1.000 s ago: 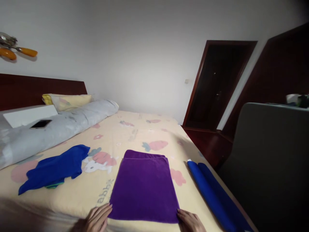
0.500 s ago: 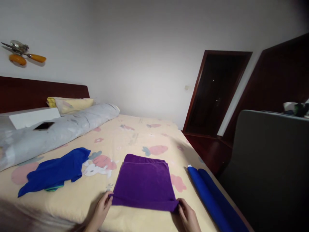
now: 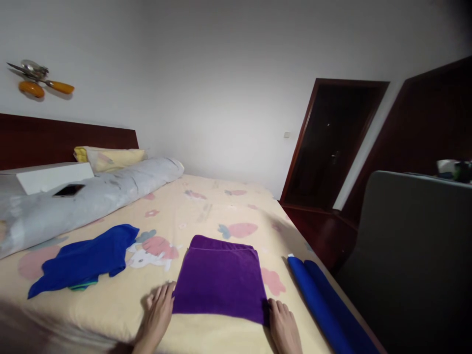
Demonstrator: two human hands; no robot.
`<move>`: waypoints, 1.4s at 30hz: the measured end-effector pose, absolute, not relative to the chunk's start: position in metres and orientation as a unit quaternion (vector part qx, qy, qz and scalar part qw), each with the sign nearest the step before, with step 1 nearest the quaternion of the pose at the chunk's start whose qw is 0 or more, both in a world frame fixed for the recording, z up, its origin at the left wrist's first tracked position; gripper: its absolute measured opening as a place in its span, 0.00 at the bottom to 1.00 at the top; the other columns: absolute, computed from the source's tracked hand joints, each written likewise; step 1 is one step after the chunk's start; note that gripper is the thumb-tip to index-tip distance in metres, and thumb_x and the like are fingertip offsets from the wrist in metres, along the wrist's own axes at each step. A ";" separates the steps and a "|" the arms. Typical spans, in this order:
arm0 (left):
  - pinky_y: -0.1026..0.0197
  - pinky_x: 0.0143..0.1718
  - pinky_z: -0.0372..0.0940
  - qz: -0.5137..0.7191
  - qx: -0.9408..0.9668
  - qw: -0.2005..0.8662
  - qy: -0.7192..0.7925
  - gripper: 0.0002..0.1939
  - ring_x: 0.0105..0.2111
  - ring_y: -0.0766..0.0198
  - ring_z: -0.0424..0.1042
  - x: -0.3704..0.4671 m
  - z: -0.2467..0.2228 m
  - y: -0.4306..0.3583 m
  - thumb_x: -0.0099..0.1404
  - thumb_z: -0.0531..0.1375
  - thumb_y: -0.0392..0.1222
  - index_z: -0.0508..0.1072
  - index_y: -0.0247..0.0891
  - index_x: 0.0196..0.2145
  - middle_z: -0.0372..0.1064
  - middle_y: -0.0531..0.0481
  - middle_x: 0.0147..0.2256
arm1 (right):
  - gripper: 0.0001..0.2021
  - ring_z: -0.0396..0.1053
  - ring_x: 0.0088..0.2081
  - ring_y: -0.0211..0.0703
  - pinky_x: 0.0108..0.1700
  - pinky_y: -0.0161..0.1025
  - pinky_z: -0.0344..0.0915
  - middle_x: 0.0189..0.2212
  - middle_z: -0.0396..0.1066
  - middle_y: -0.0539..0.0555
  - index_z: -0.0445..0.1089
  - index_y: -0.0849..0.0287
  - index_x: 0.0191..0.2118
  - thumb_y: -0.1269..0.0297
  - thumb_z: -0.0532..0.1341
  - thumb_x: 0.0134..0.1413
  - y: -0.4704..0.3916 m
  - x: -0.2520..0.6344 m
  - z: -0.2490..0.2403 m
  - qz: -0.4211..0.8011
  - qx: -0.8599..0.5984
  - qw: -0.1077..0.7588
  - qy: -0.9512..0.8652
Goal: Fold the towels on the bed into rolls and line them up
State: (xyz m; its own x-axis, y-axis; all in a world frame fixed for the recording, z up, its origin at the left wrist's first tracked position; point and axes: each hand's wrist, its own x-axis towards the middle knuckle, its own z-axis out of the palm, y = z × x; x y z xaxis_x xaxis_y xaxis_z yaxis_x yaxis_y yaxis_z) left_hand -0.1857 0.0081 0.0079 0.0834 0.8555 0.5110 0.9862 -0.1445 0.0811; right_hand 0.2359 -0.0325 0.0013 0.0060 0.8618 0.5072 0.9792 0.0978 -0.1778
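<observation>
A folded purple cloth (image 3: 221, 280) lies flat on the bed, its far edge showing a second layer. At its near left side is my left hand (image 3: 159, 309), fingers closed around the cloth's edge. My right hand (image 3: 283, 322) grips the near right corner, the fingers curled and the tips partly hidden. A crumpled blue cloth (image 3: 86, 258) rests to the left, with a bit of green trim under its near side. Rolled or folded blue fabric (image 3: 324, 305) lies to the right, along the bed's edge.
Across the left side of the patterned bed (image 3: 214, 211) lies a long grey roll (image 3: 110, 191), bearing a dark phone (image 3: 69, 190). Behind it are a white box (image 3: 55, 176) and a yellow pillow (image 3: 118, 158). A dark chair back (image 3: 413, 246) stands at the right.
The raised strip along the purple cloth's near edge now lies flat. My left hand has moved slightly forward, and both hands have turned with their backs more upward. The view has shifted slightly.
</observation>
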 end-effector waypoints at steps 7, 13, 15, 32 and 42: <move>0.57 0.57 0.63 -0.229 -0.844 0.139 -0.465 0.27 0.59 0.61 0.63 -0.115 0.012 -0.008 0.65 0.48 0.30 0.65 0.42 0.60 0.62 0.51 0.61 | 0.19 0.69 0.52 0.47 0.51 0.42 0.66 0.53 0.71 0.56 0.64 0.55 0.57 0.65 0.55 0.60 -0.032 0.172 0.002 -0.166 -0.501 0.285 -0.800; 0.52 0.62 0.57 -0.193 -0.890 0.051 -0.410 0.35 0.64 0.58 0.55 -0.066 0.015 -0.016 0.68 0.51 0.39 0.41 0.44 0.69 0.49 0.50 0.66 | 0.33 0.60 0.62 0.49 0.57 0.45 0.63 0.63 0.56 0.56 0.36 0.56 0.70 0.60 0.51 0.64 -0.029 0.119 0.010 -0.111 -0.452 0.258 -0.847; 0.51 0.63 0.56 -0.178 -0.896 0.035 -0.405 0.35 0.64 0.58 0.54 -0.078 0.020 -0.017 0.69 0.51 0.41 0.40 0.48 0.69 0.49 0.52 0.66 | 0.36 0.62 0.60 0.49 0.55 0.45 0.65 0.62 0.58 0.55 0.30 0.53 0.70 0.56 0.52 0.65 -0.029 0.129 0.010 -0.114 -0.445 0.243 -0.854; 0.55 0.60 0.60 -0.258 -0.827 0.182 -0.464 0.29 0.60 0.58 0.62 -0.127 0.024 -0.026 0.69 0.52 0.45 0.54 0.41 0.66 0.61 0.48 0.61 | 0.39 0.59 0.62 0.56 0.58 0.52 0.61 0.64 0.54 0.60 0.32 0.57 0.70 0.50 0.53 0.63 -0.048 0.173 0.002 -0.164 -0.537 0.261 -0.785; 0.48 0.62 0.55 -0.142 -0.874 0.011 -0.465 0.33 0.65 0.57 0.53 -0.131 0.024 -0.014 0.70 0.50 0.44 0.40 0.54 0.68 0.47 0.51 0.67 | 0.26 0.56 0.63 0.50 0.60 0.49 0.62 0.64 0.54 0.51 0.49 0.47 0.67 0.55 0.50 0.66 -0.036 0.179 0.007 -0.027 -0.519 0.197 -0.831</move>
State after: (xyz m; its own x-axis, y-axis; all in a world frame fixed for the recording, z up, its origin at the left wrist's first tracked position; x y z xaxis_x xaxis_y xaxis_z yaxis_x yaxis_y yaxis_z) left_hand -0.1309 -0.0139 0.0238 0.5279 0.8092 0.2579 0.8155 -0.5678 0.1123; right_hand 0.1793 -0.0362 0.0068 -0.3839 0.8520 0.3560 0.8735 0.4601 -0.1591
